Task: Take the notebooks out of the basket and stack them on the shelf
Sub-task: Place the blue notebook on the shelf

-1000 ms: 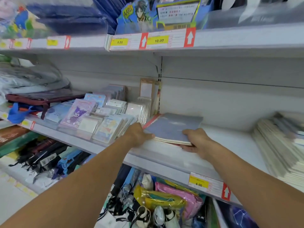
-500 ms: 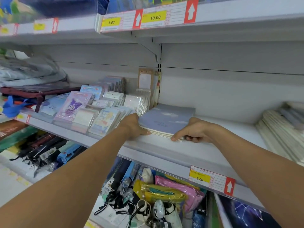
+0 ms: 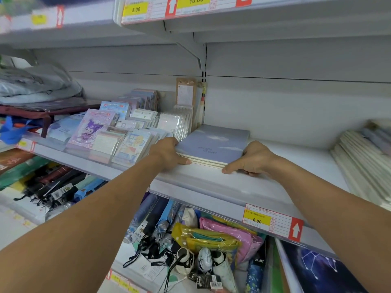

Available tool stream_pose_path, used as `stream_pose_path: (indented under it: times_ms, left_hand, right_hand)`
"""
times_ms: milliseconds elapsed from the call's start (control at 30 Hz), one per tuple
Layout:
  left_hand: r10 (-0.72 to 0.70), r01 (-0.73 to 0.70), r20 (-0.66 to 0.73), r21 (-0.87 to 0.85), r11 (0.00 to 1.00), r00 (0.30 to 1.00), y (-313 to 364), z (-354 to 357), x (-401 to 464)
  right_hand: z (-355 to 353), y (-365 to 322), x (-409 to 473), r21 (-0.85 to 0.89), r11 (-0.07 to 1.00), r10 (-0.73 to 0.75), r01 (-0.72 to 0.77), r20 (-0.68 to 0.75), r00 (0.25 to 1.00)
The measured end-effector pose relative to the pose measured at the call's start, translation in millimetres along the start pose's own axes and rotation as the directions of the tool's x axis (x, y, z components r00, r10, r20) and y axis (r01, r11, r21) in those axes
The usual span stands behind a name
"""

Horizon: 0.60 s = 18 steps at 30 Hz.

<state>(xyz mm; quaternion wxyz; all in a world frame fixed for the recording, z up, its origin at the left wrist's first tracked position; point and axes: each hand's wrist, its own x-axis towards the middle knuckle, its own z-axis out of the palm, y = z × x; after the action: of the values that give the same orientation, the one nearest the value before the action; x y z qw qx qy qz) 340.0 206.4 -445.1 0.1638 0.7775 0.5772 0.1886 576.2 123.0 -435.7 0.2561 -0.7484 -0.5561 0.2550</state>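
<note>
Moved: notebooks (image 3: 212, 145) now squared, flat on shelf (image 3: 211, 182).
Hands: left hand (image 3: 169, 155) and right hand (image 3: 252, 159) clamp the stack between them.
Risk: uneven release skews it toward the packets (image 3: 135, 144) beside the left hand.

Small stack of notebooks (image 3: 213, 145), lying flat a little right of frame centre on the white shelf (image 3: 211, 182). Top cover pale blue-grey with faint white clouds and small dark lettering near the front edge. Cream page edges of the lower notebooks showing along the front, roughly aligned. Stack turned slightly, far corner toward the shelf's back wall.
</note>
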Motion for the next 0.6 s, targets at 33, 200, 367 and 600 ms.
stream_pose_path:
  times_ms: [33, 200, 367, 600]
  left_hand:
    - [0.006, -0.006, 0.000, 0.006, 1.000, 1.000, -0.3, -1.0, 0.0]
    - [0.057, -0.058, 0.010, 0.072, 0.996, 0.998, 3.0, -3.2, -2.5]
    - [0.074, -0.078, 0.055, 0.083, 0.994, 0.996, 4.2, -5.9, -0.8]
    - [0.103, -0.103, 0.004, 0.069, 0.992, 0.995, 3.4, -3.5, -0.6]
  right_hand:
    - [-0.2, 1.2, -1.4, -0.009, 1.000, -0.005, 0.005, -0.016, 1.000]
    - [1.6, -2.1, -7.2, -0.035, 0.999, -0.011, 0.008, -0.062, 0.998]
    - [1.7, -3.5, -12.5, -0.015, 1.000, -0.006, 0.005, -0.085, 0.996]
    - [6.5, -14.8, -21.9, -0.117, 0.993, -0.029, 0.013, -0.134, 0.991]
